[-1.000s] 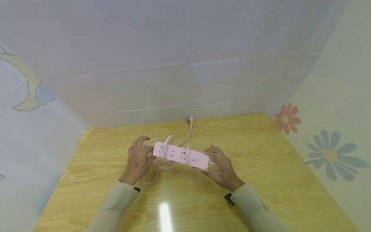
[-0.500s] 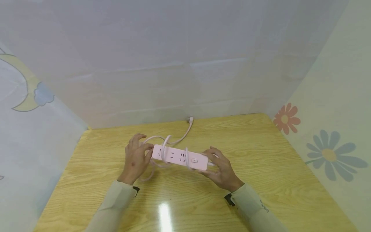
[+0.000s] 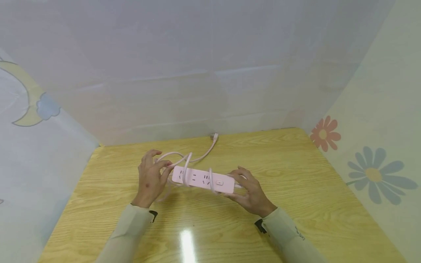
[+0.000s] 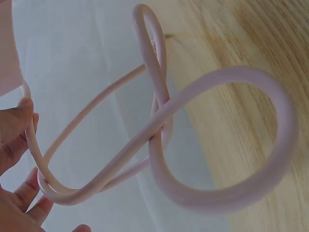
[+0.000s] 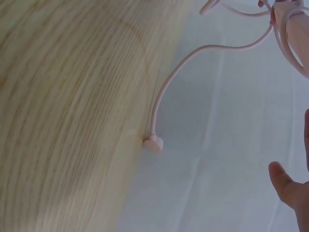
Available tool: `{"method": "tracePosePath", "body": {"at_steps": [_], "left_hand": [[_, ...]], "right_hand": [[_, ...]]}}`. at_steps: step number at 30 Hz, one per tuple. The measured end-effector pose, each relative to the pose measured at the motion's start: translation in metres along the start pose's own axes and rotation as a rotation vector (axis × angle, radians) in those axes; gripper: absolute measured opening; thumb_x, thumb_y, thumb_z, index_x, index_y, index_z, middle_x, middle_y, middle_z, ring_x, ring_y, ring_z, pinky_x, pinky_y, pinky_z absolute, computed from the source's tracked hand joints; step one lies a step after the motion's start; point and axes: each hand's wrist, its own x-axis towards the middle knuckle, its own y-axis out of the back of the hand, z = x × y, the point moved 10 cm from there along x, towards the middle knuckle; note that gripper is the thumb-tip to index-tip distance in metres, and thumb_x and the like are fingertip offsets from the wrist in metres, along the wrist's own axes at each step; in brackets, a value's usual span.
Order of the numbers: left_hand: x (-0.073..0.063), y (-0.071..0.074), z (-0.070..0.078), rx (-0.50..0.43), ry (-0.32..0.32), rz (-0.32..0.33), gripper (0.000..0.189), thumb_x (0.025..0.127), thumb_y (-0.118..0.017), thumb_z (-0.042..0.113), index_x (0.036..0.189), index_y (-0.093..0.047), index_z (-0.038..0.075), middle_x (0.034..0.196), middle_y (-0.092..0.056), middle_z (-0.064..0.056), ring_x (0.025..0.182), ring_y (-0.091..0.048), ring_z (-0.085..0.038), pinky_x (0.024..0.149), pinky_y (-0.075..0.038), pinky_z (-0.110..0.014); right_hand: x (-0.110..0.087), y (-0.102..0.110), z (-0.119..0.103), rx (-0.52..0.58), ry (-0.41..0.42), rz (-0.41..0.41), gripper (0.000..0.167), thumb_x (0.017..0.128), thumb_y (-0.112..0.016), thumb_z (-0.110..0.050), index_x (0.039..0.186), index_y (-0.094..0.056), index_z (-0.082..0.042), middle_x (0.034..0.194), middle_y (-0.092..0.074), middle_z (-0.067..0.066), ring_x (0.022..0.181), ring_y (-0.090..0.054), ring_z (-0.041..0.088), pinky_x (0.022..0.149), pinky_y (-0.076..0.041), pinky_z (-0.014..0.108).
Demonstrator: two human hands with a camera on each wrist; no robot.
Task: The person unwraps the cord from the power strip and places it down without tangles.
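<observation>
A pale pink power strip (image 3: 198, 179) with sockets and a switch is held up over the wooden table, sloping down to the right. My right hand (image 3: 251, 191) grips its right end between thumb and fingers. Two turns of its pink cord (image 4: 120, 157) wrap around the body. At the strip's left end, my left hand (image 3: 149, 180) pinches the cord between thumb and index finger, while other fingers touch a loop below. Loose loops hang by this hand in the left wrist view. The cord's plug (image 3: 215, 137) lies at the table's back edge.
The wood-grain table (image 3: 296, 175) meets a pale cloth backdrop (image 3: 210, 102) at the back. Printed side cloths stand left and right, the right one bearing a blue flower (image 3: 375, 175). A bright light reflection shows on the front of the table.
My left hand has moved slightly left and drawn the cord with it, and a loop below the strip has shifted left. The strip has sunk a little; my right hand stays nearly in place.
</observation>
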Motion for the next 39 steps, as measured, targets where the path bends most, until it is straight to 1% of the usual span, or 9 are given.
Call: {"method": "tracePosePath", "body": {"at_steps": [5, 10, 14, 21, 25, 32, 39], "left_hand": [[0.001, 0.003, 0.002, -0.002, -0.011, 0.018, 0.012, 0.080, -0.083, 0.007, 0.085, -0.074, 0.000, 0.128, -0.053, -0.025, 0.132, -0.038, -0.049, 0.097, -0.029, -0.072], [0.001, 0.003, 0.003, -0.004, 0.001, 0.005, 0.011, 0.081, -0.082, 0.008, 0.085, -0.075, 0.000, 0.128, -0.053, -0.025, 0.135, -0.036, -0.048, 0.098, -0.027, -0.074], [0.000, 0.003, 0.004, -0.022, 0.009, 0.002, 0.011, 0.081, -0.082, 0.007, 0.085, -0.075, -0.001, 0.128, -0.053, -0.025, 0.135, -0.035, -0.048, 0.098, -0.027, -0.074], [-0.003, 0.007, 0.005, -0.070, 0.029, 0.014, 0.011, 0.081, -0.082, 0.004, 0.085, -0.074, -0.001, 0.128, -0.052, -0.024, 0.137, -0.034, -0.046, 0.100, -0.024, -0.073], [-0.005, 0.009, 0.006, -0.080, 0.039, 0.017, 0.011, 0.081, -0.081, 0.003, 0.086, -0.073, -0.001, 0.128, -0.052, -0.024, 0.137, -0.033, -0.046, 0.100, -0.024, -0.072], [-0.007, 0.012, 0.011, -0.098, 0.034, 0.010, 0.011, 0.081, -0.081, 0.002, 0.087, -0.074, -0.002, 0.128, -0.052, -0.023, 0.138, -0.032, -0.045, 0.102, -0.022, -0.072], [-0.012, 0.015, 0.014, -0.124, 0.029, 0.008, 0.011, 0.079, -0.081, 0.000, 0.086, -0.074, -0.003, 0.126, -0.052, -0.026, 0.135, -0.032, -0.049, 0.101, -0.023, -0.071]], "right_hand": [[0.000, -0.001, 0.001, -0.004, -0.002, -0.003, 0.051, 0.095, -0.062, -0.045, 0.122, -0.063, -0.002, 0.113, -0.062, 0.013, 0.108, -0.058, 0.034, 0.106, -0.033, 0.065], [0.001, 0.000, 0.003, -0.009, -0.015, 0.002, 0.052, 0.095, -0.062, -0.046, 0.122, -0.063, -0.002, 0.112, -0.062, 0.012, 0.108, -0.058, 0.034, 0.104, -0.033, 0.067], [0.000, -0.001, 0.003, -0.014, -0.021, 0.002, 0.052, 0.094, -0.062, -0.047, 0.122, -0.063, -0.003, 0.112, -0.062, 0.013, 0.109, -0.057, 0.035, 0.103, -0.033, 0.068], [0.001, 0.000, 0.004, -0.022, -0.031, 0.000, 0.052, 0.093, -0.063, -0.048, 0.122, -0.064, -0.004, 0.112, -0.063, 0.011, 0.108, -0.058, 0.032, 0.104, -0.033, 0.067], [0.001, 0.001, 0.004, -0.026, -0.029, -0.002, 0.051, 0.094, -0.063, -0.047, 0.122, -0.064, -0.005, 0.112, -0.064, 0.011, 0.107, -0.059, 0.032, 0.103, -0.033, 0.068], [-0.001, 0.001, 0.006, -0.045, -0.033, -0.001, 0.052, 0.094, -0.062, -0.048, 0.123, -0.063, -0.004, 0.114, -0.063, 0.011, 0.108, -0.057, 0.033, 0.103, -0.033, 0.068], [-0.001, 0.004, 0.008, -0.060, -0.029, 0.021, 0.054, 0.095, -0.061, -0.048, 0.123, -0.063, -0.002, 0.113, -0.061, 0.012, 0.107, -0.057, 0.031, 0.103, -0.035, 0.066]]}}
